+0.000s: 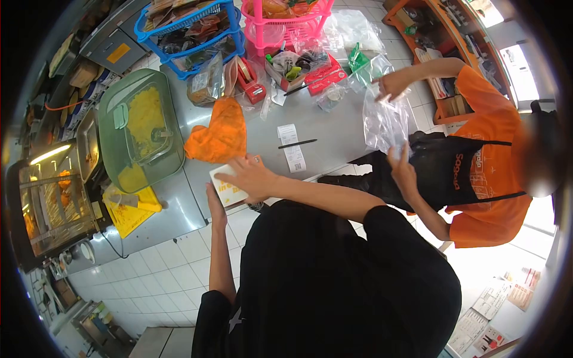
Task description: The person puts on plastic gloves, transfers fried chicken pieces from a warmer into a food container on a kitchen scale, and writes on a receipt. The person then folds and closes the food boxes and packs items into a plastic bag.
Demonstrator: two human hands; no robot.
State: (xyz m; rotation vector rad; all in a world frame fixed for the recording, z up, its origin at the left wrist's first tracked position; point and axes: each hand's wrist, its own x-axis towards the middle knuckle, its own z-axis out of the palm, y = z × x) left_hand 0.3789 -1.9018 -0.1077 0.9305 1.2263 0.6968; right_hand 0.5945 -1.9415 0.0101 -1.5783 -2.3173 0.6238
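A white box with yellow print (229,187) is between my two hands at the table's near edge. My left hand (215,204) grips its left side, fingers partly hidden below it. Across its upper right lies my right hand (253,177), with the thumb over the top and the other fingers bent at the far edge. Just beyond the box, a crumpled orange cloth (219,132) rests on the steel table (262,116). To the right is a printed receipt (292,156) with a black pen (298,144) lying across it.
A co-worker in an orange shirt (495,143) handles a clear plastic bag (385,122) at right. Blue (230,45) and pink (253,36) baskets stand at the back. A green-rimmed container (170,156) and a yellow packet (132,219) lie left, near a glass display warmer (57,200).
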